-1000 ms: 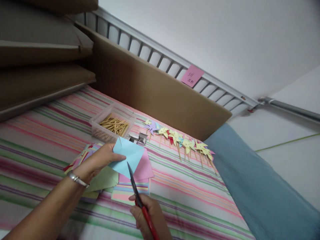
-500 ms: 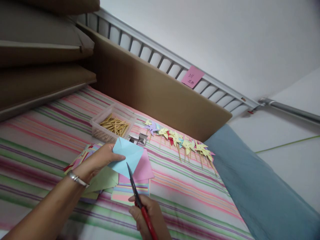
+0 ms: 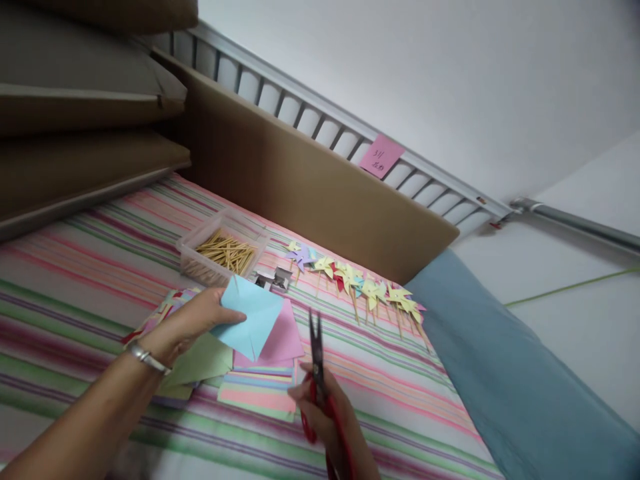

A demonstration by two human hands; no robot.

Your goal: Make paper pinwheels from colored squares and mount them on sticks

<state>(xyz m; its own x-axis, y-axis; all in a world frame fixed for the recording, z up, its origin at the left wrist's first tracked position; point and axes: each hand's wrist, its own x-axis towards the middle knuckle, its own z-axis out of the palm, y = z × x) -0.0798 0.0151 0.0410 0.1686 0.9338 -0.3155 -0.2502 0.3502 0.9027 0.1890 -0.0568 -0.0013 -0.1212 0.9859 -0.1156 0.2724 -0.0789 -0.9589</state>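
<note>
I see left hand [image 3: 205, 313] pinching blue paper [image 3: 263, 312] at one edge, likely keeping slit corners free | right hand [image 3: 347, 415] gripping scissors [image 3: 318, 363], blades parted, beside it

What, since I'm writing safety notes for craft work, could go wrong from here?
The red-handled scissors stand open in the right hand, so the blades could nick the left hand if they come close. The light-blue paper square is gripped at one side only and might bend under a cut. The lidless plastic box, just beyond it, could get knocked, spilling its wooden sticks.
</note>
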